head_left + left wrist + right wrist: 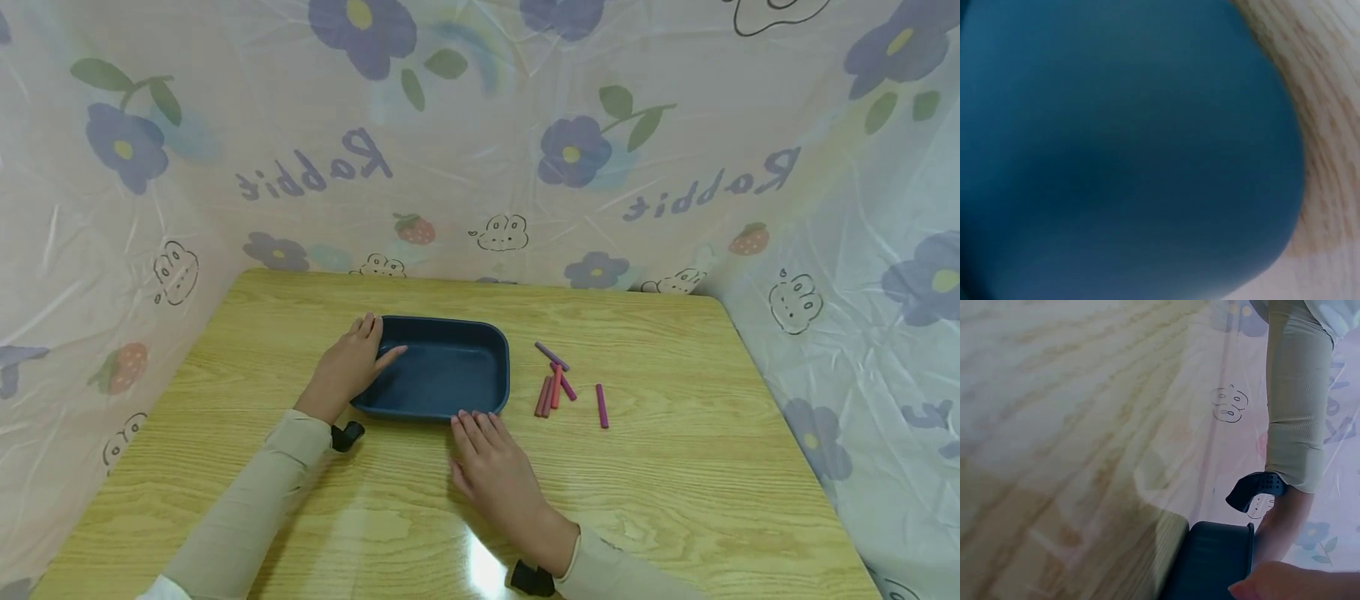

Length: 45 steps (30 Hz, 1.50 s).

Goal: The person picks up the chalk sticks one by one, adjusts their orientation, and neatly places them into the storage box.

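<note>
Steadying or squaring up the dark blue tray (442,375) seems to be the step in hand, judging by how it is flanked by both hands. The tray is set upright on the surface (675,358), left of centre, with nothing seen inside it. Its left end is touched by the left hand (347,367): the fingers are laid along the rim toward the far left corner, and the thumb is spread apart from them over the interior. The near rim, toward the right corner, is touched by the fingertips of the right hand (501,479), whose fingers are outstretched, with the thumb held apart; nothing is clamped by it. For any further adjustment, light and even pressure from both sides would be called for, so that the tray is not swung askew.

To the right of the tray, five coloured sticks (557,387) in purple, magenta, red and maroon are loosely clustered, some touching or crossing; a single magenta stick (602,406) is left apart, farther right. The surface is finished in yellowish wood grain, and a bright reflection is caught near the right hand. It is enclosed at the far side and on both flanks by pale, creased sheeting (465,196), printed with purple flowers, strawberries, rabbit faces and the reversed word "Rabbit".
</note>
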Each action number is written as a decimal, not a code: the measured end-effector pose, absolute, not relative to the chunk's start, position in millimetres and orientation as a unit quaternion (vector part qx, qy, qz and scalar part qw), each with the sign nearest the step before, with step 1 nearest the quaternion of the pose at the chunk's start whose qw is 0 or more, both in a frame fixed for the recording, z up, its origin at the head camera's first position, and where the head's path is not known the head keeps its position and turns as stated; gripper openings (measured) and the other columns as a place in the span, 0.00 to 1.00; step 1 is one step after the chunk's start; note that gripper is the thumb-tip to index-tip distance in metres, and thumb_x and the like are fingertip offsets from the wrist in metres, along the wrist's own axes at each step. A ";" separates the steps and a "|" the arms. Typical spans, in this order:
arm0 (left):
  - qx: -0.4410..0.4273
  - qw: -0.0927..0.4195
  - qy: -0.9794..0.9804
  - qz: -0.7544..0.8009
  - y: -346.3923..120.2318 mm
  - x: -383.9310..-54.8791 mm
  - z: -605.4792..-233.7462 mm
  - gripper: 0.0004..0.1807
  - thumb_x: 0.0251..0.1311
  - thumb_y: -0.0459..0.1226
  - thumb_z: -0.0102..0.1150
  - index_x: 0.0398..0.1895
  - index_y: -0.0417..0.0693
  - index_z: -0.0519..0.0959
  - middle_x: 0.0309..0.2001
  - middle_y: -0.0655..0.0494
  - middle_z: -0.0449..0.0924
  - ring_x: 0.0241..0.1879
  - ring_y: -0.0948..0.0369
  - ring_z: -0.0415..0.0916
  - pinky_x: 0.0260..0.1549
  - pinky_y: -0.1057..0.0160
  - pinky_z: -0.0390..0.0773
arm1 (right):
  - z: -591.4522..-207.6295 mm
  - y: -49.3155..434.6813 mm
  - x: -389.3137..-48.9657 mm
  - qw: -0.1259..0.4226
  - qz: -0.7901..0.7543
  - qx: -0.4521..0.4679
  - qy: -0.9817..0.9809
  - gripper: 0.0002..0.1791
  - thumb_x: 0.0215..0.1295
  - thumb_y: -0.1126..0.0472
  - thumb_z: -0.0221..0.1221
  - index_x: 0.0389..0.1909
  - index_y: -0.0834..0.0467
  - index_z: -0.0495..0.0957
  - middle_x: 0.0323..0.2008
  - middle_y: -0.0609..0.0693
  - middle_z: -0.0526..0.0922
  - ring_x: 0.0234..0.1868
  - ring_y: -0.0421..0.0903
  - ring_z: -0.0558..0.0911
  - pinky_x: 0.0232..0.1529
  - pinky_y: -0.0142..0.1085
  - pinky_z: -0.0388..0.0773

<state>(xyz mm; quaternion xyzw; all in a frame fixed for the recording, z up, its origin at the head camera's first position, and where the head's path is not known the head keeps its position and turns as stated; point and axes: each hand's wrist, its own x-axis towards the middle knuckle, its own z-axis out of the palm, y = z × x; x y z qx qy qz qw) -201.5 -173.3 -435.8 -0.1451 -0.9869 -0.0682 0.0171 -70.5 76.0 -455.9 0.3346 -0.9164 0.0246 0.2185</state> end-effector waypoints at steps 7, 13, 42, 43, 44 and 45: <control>-0.146 0.013 -0.987 -0.068 -174.2 -199.8 -435.5 0.43 0.65 0.58 0.41 0.68 0.30 0.53 0.67 0.32 0.52 0.66 0.41 0.52 0.60 0.46 0.61 | -456.5 76.4 -70.5 0.207 0.023 0.335 -0.919 0.29 0.59 0.51 0.60 0.58 0.62 0.73 0.56 0.56 0.76 0.57 0.51 0.74 0.61 0.44 0.65; -0.148 0.015 -0.986 -0.069 -173.5 -196.3 -435.7 0.44 0.65 0.59 0.40 0.68 0.29 0.53 0.67 0.32 0.52 0.66 0.42 0.52 0.60 0.46 0.61 | -455.9 78.2 -68.7 0.194 0.015 0.333 -0.923 0.29 0.60 0.51 0.59 0.59 0.62 0.72 0.57 0.56 0.75 0.58 0.51 0.73 0.61 0.44 0.65; -0.121 0.035 -0.988 -0.090 -152.0 -181.3 -440.5 0.41 0.67 0.55 0.43 0.68 0.29 0.52 0.68 0.32 0.48 0.67 0.42 0.49 0.63 0.48 0.55 | -444.4 93.2 -60.3 0.168 0.045 0.331 -0.927 0.26 0.61 0.52 0.60 0.57 0.61 0.75 0.55 0.55 0.77 0.55 0.51 0.75 0.60 0.46 0.65; -0.121 0.033 -0.988 -0.090 -151.3 -180.9 -440.7 0.41 0.67 0.55 0.43 0.69 0.30 0.52 0.68 0.32 0.49 0.67 0.42 0.49 0.63 0.48 0.55 | -444.5 94.3 -59.8 0.165 0.045 0.330 -0.928 0.26 0.61 0.52 0.60 0.57 0.61 0.75 0.55 0.55 0.76 0.56 0.51 0.75 0.60 0.46 0.65; -0.120 0.031 -0.988 -0.093 -150.6 -180.6 -441.1 0.41 0.67 0.55 0.43 0.69 0.30 0.52 0.68 0.32 0.48 0.67 0.42 0.49 0.63 0.48 0.55 | -444.7 95.1 -59.4 0.164 0.047 0.330 -0.928 0.26 0.61 0.52 0.60 0.57 0.61 0.74 0.55 0.55 0.76 0.56 0.51 0.75 0.60 0.46 0.65; -0.119 0.029 -0.988 -0.096 -150.0 -180.6 -441.9 0.41 0.67 0.55 0.42 0.69 0.30 0.52 0.69 0.33 0.48 0.68 0.42 0.48 0.63 0.48 0.54 | -445.3 96.1 -59.1 0.163 0.047 0.329 -0.929 0.26 0.61 0.52 0.60 0.57 0.61 0.74 0.55 0.55 0.76 0.56 0.51 0.75 0.61 0.46 0.65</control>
